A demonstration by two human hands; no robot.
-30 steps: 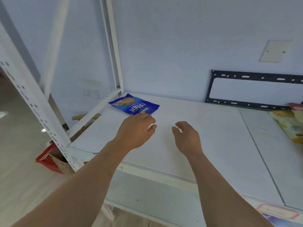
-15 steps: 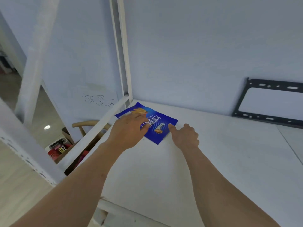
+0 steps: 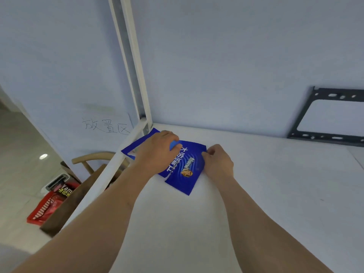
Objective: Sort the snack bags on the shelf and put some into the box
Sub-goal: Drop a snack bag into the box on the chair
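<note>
Snack bag [image 3: 187, 170] lies in the shelf's [image 3: 256, 194] back-left corner, between both hands.

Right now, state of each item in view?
blue bags: flat on shelf, overlapping, in the back-left corner
left hand: on the bags, fingers curled over them
right hand: pinching bag's right edge
shelf: white
red basket: on floor

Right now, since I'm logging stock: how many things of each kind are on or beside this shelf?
Blue snack bag: 1, as far as the hands let me see
Black bracket: 1
Red basket: 1
Wooden chair: 1
Total: 4
</note>
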